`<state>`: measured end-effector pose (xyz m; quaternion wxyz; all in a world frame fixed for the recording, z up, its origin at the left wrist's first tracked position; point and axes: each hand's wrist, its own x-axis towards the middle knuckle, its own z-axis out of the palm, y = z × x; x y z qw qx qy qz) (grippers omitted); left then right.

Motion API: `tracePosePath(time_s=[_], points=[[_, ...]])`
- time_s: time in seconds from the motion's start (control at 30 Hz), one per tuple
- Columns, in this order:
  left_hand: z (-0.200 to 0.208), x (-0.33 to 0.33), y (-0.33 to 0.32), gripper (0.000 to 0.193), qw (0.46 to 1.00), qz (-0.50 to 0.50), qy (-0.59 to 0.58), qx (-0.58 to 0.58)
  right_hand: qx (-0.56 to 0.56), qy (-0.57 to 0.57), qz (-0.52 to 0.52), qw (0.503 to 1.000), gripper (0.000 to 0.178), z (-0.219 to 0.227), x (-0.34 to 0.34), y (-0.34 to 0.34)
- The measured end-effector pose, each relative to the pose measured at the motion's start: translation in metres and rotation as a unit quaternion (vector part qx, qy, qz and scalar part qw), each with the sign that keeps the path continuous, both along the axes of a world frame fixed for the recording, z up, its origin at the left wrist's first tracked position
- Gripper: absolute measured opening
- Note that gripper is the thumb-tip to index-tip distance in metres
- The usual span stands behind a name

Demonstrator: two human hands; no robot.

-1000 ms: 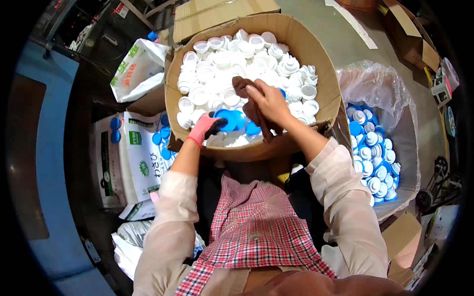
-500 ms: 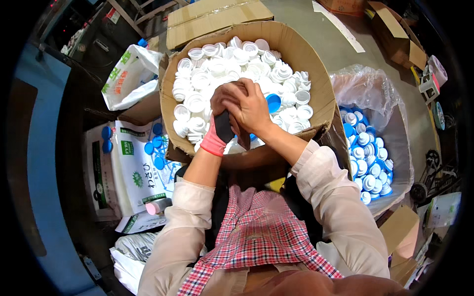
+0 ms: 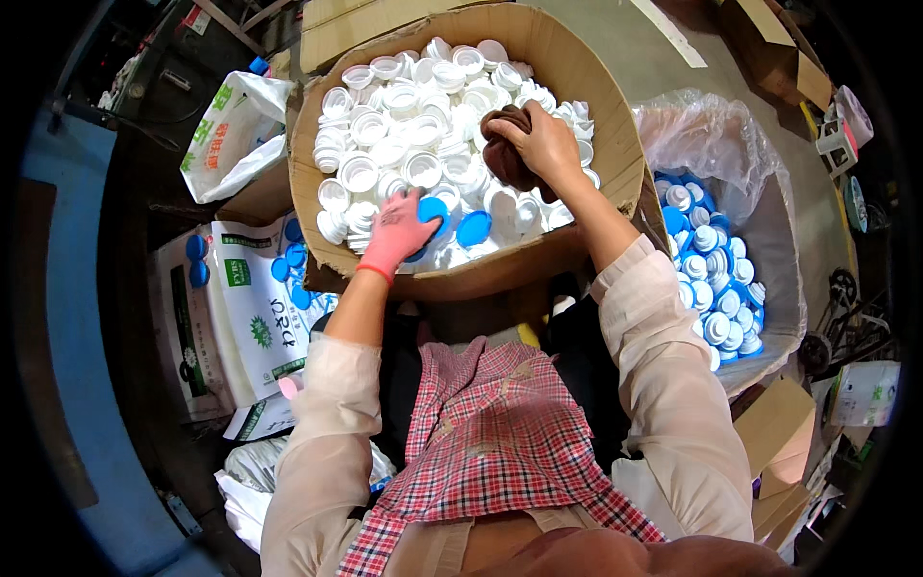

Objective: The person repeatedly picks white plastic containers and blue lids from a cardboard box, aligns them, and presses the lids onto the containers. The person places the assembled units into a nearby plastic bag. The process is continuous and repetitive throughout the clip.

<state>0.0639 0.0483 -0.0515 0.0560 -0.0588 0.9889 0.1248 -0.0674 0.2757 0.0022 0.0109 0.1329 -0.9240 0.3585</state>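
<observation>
Right hand (image 3: 550, 149) grip holds brown cloth (image 3: 508, 154) over white caps (image 3: 422, 169). Pink-gloved left hand (image 3: 398, 233) at blue cap (image 3: 435, 210); can't tell its grip.

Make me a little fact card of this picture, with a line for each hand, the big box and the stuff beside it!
Left hand: in a pink glove, touching a blue cap; how firmly is unclear
Right hand: bare, holding a brown cloth
Box: cardboard, holding many white caps
Second blue cap: in the box, right of the left hand
Right of box: blue-and-white caps in a clear liner
Left of box: white bag; printed sack
Apron: red checks
</observation>
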Motion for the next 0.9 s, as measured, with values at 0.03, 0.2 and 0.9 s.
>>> tracePosePath(time_s=[0.03,0.2,0.9], points=[[-0.013,-0.011,0.005,0.055,0.989,-0.061,0.024,0.129,-0.034,-0.032,0.009,0.999,0.062,-0.005,-0.003,0.006],[-0.056,-0.05,0.072,0.049,0.963,-0.17,-0.204,-0.042,-0.118,-0.096,0.021,0.988,0.073,-0.003,-0.014,0.011],[-0.024,-0.05,0.048,0.031,0.221,-0.149,0.122,0.956,-0.374,0.045,0.281,0.883,0.041,0.008,0.078,-0.085]])
